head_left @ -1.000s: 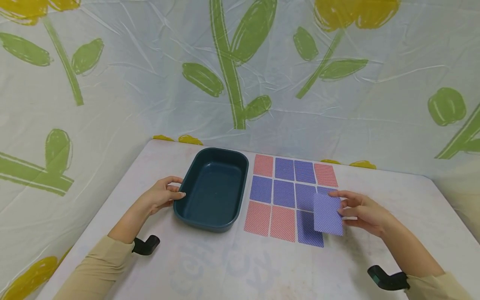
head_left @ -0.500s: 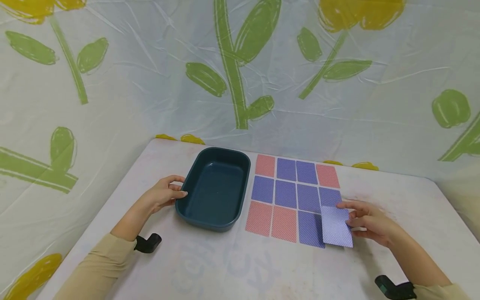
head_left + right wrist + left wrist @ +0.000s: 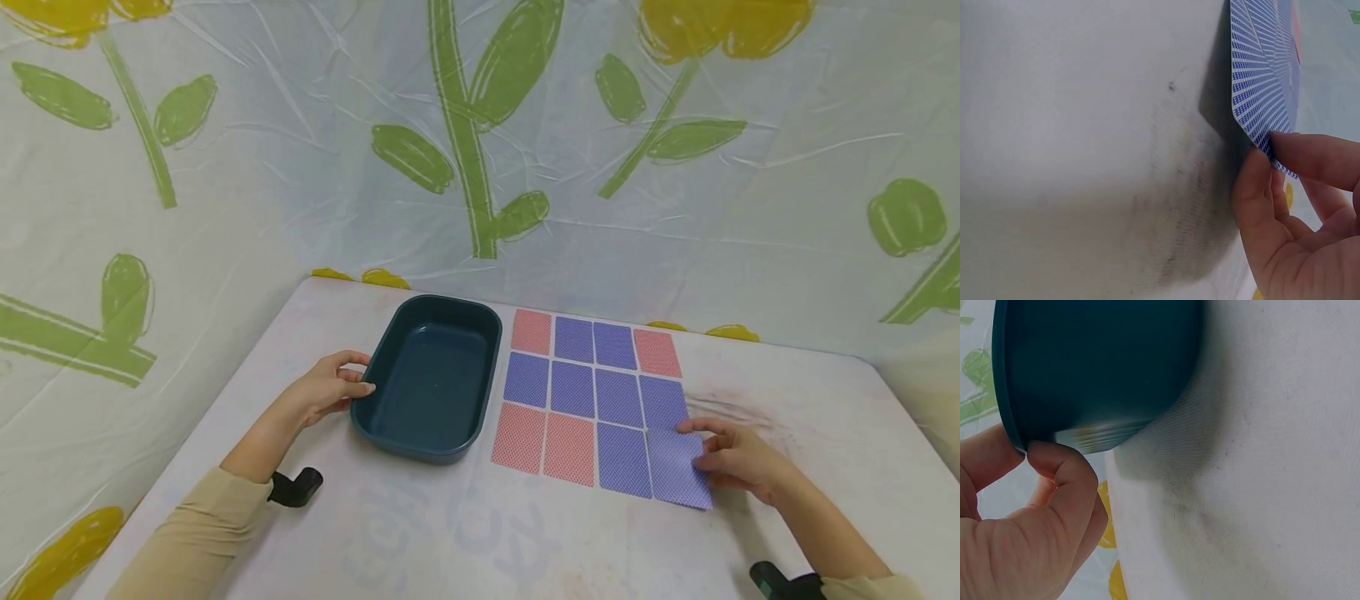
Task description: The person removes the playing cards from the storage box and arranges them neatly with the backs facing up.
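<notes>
My left hand (image 3: 322, 390) pinches the left rim of a deep, dark teal rectangular dish (image 3: 427, 400), thumb over the edge; the dish's inside is bare. In the left wrist view the thumb and a bent finger meet at the rim (image 3: 1005, 394). My right hand (image 3: 742, 458) pinches the right edge of a blue-backed playing card (image 3: 675, 473) at the near right corner of a card grid. The right wrist view shows this card (image 3: 1254, 69) slightly tilted, its near edge raised above its shadow. Its face is hidden.
Rows of face-down cards lie between dish and right hand, with red-backed ones (image 3: 568, 450) and blue-backed ones (image 3: 618, 398). The white table (image 3: 420, 533) has faint marks. A flower-patterned sheet (image 3: 315, 167) hangs behind. Dark wrist cameras (image 3: 296, 487) sit on both wrists.
My right hand has moved right and toward me, lowering the blue-backed card into the near right corner of the grid. The left hand keeps its hold on the dish.
</notes>
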### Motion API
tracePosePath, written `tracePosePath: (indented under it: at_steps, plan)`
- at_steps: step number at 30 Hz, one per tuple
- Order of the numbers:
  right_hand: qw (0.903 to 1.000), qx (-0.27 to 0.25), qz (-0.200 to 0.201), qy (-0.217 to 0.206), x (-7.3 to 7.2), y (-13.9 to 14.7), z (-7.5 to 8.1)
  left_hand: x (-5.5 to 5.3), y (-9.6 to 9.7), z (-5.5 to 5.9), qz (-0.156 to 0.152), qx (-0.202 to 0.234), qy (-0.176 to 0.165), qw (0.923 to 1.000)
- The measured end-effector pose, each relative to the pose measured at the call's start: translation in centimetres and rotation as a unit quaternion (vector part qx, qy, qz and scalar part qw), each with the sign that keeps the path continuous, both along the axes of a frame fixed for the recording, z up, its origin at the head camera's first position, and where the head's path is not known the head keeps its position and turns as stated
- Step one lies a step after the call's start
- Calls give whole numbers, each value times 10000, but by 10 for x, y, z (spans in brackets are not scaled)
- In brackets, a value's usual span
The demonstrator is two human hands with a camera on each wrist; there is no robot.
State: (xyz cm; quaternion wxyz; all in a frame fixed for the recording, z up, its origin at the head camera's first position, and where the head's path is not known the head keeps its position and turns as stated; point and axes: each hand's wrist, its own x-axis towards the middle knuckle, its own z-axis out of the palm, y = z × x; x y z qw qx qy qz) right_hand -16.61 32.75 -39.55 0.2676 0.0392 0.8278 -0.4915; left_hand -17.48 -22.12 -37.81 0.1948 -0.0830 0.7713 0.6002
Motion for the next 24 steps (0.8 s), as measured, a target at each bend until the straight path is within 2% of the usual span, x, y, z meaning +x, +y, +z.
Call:
tracePosePath:
  at_steps: [10,17,24]
  plan:
    - [9910,1229,29,533,1,-16,-5,0,-1,-1,-20,-32,-5,10000]
    - [9742,2069,204,880,2,-25,-3,0,-3,-1,-126,-16,-47,9999]
    - [9611,2502,414,1094,3,-30,2,-1,-6,1,-343,-142,-33,9993]
